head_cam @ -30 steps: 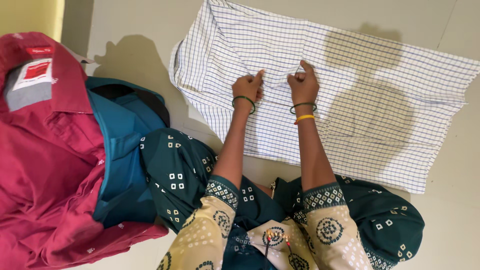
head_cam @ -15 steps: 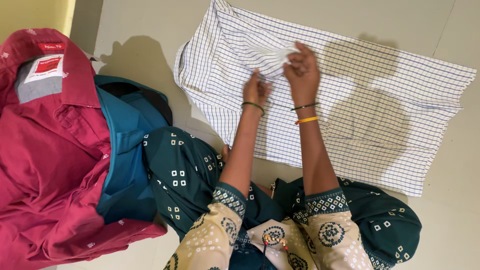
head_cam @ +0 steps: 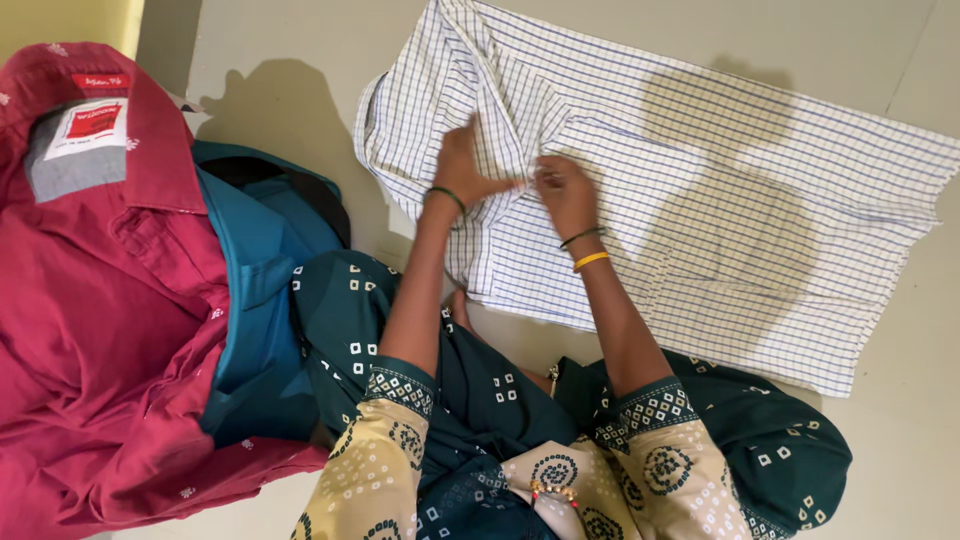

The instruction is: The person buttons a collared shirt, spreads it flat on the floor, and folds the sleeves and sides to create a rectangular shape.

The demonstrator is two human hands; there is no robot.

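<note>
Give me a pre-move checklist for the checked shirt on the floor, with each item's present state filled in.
1. Both hands on the cloth: ok. The left hand and right hand both rest on the checked shirt.
2. Grip on the fold: cannot tell. The fingertips meet at a raised ridge of fabric, but whether they pinch it is unclear.
3. Right part of the shirt flat: ok. It lies spread on the floor.
4. Collar end smooth: not ok. It is bunched and creased.
5. Other clothes apart from it: ok. The red shirt and teal garment lie to the left, not touching it.
</note>
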